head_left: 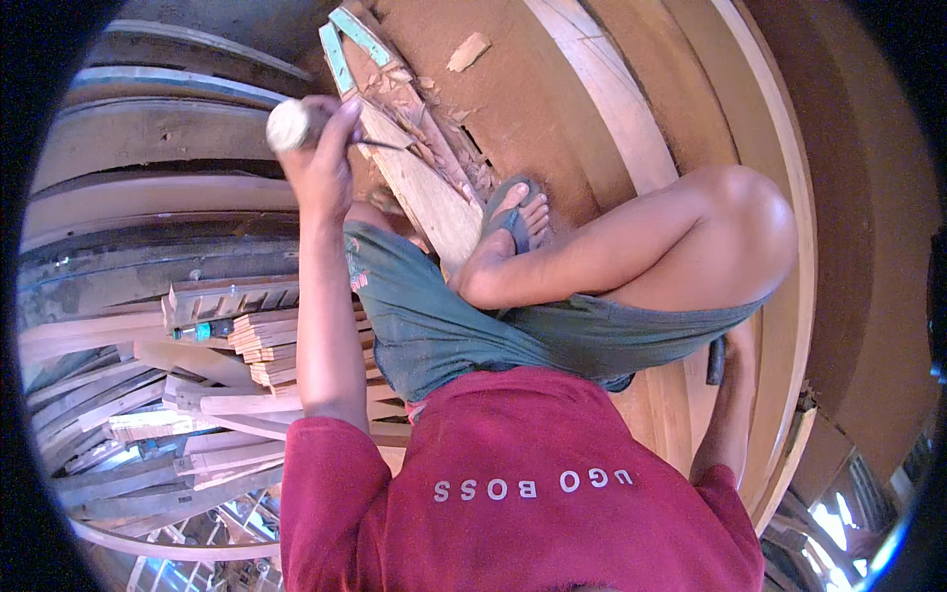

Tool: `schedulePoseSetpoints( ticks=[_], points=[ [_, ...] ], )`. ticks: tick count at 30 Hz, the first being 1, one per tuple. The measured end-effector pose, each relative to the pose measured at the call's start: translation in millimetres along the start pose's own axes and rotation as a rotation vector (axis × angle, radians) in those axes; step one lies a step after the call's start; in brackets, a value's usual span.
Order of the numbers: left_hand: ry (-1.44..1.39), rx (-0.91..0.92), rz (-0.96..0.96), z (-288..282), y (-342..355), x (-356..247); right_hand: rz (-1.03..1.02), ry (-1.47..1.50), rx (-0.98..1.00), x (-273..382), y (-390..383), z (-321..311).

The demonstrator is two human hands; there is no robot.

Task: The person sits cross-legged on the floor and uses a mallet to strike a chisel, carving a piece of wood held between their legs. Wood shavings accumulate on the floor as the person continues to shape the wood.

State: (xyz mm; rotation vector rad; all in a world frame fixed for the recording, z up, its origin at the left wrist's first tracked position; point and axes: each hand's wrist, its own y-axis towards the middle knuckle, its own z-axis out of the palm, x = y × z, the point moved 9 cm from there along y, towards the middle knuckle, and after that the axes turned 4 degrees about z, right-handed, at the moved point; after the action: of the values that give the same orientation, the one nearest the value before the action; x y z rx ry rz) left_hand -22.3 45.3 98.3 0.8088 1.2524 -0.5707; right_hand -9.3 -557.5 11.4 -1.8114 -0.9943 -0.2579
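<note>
My left hand (330, 148) is closed around a chisel with a pale, round-ended handle (290, 125). Its thin dark blade (385, 146) points right, over a long light wooden board (419, 192). Splintered wood and shavings (419, 123) lie along the cut part of this board, and its far end carries green-painted pieces (360, 39). My sandalled foot (520, 212) rests against the board's near end. At the right, my right hand (738, 340) is low beside my bent knee, mostly hidden by the leg. A short dark object (716, 361) shows next to it; the fingers cannot be seen.
To the left lie stacked long planks (148, 207), a pile of small cut wood strips (266, 345) and loose offcuts (148, 434). A loose wood chip (469, 51) sits on the brown dusty ground beyond the board. Long curved-looking timbers (617, 89) run along the right.
</note>
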Motion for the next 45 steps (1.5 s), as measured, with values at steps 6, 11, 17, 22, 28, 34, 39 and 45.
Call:
schedulePoseSetpoints(
  ticks=[6, 11, 17, 22, 28, 34, 39, 45],
  points=[
    [0.456, 0.204, 0.073, 14, 34, 40, -0.108, 0.006, -0.312, 92, -80, -76],
    [0.511, 0.211, 0.082, 16, 51, 76, -0.49, 0.56, -0.286, 161, -129, -68],
    [-0.063, 0.18, -0.052, 18, 59, 101, -0.579, 0.58, -0.028, 203, -115, 7],
    [0.105, 0.171, -0.047, 9, 63, 107, -0.609, 0.5, 0.11, 240, -102, 92],
    [0.069, 0.132, -0.036, 10, 59, 106, -0.689, 0.411, 0.143, 263, -111, 127],
    [0.279, 0.126, 0.013, 4, 60, 92, -0.664, 0.338, 0.114, 256, -107, 133],
    [0.27, 0.177, -0.014, 4, 56, 98, -0.637, 0.311, 0.135, 246, -100, 135],
    [0.206, 0.178, -0.055, 3, 56, 105, -0.652, 0.181, 0.132, 248, -98, 140]
  ],
)
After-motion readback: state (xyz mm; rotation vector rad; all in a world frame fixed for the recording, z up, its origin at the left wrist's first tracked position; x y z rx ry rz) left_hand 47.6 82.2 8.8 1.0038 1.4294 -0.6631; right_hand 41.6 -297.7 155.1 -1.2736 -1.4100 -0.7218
